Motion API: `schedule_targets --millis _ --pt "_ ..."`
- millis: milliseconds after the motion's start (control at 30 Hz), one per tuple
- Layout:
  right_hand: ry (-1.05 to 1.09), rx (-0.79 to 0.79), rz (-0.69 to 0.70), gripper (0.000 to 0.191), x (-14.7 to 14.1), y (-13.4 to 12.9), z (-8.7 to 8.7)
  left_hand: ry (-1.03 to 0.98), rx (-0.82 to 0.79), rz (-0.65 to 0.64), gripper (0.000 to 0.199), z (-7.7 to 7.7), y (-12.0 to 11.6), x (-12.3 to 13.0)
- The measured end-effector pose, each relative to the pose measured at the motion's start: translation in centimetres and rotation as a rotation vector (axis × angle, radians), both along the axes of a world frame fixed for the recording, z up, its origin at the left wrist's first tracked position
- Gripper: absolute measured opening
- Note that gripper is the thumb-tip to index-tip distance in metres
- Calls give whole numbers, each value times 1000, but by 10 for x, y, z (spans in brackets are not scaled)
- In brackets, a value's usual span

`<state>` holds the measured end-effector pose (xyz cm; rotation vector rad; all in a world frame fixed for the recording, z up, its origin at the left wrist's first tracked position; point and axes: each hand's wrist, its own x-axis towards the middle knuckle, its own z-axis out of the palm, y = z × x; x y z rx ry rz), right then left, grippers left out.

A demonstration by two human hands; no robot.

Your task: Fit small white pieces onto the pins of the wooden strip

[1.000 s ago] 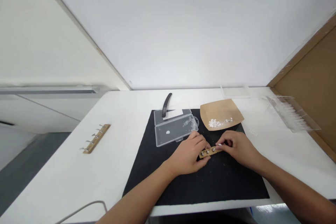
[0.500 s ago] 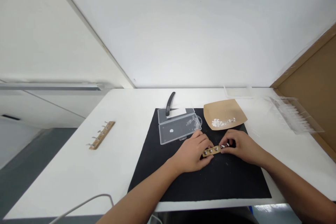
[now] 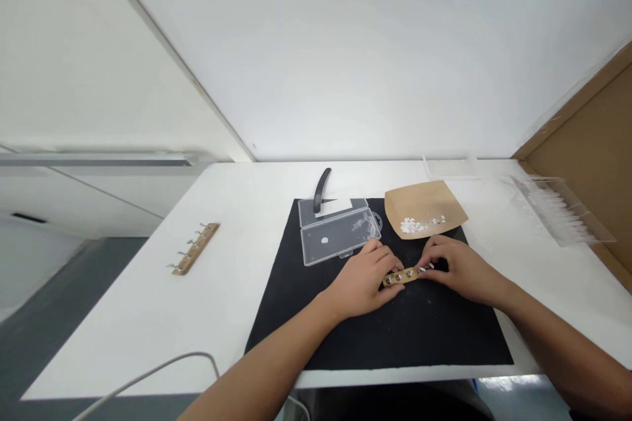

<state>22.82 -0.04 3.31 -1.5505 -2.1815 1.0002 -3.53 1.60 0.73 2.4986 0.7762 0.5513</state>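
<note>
Over a black mat [image 3: 355, 342], my left hand [image 3: 368, 279] pinches the left end of a small wooden strip [image 3: 405, 276] that carries several metal pieces with white bits on them. My right hand [image 3: 451, 266] has its thumb and fingers closed at the strip's right end, beside the metal piece there. Behind the hands stands a brown paper tray [image 3: 419, 200] with many small white pieces in it. An open clear plastic case [image 3: 333, 247] lies to the left of the tray, with a few clear pieces and a white disc inside.
A curved black tool [image 3: 322, 189] and a white slip [image 3: 336, 208] rest on the case's lid. Another wooden strip with metal hooks [image 3: 197, 248] lies on the white table [image 3: 123, 316] at left. Clear plastic racks [image 3: 557, 210] stand at right. A cable [image 3: 162, 365] crosses the front left.
The view has shifted slightly, so everything sits a little higher in it. Both hands remain at the strip, with the right fingers slightly changed in position.
</note>
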Motion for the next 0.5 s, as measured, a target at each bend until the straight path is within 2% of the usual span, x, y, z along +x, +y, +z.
schedule_targets --millis 267,500 --pt "-88 17 6 5 3 -2 2 9 10 2 18 -2 0 0" --pt "-85 11 -17 5 1 -3 3 9 15 -17 19 -3 1 -1"
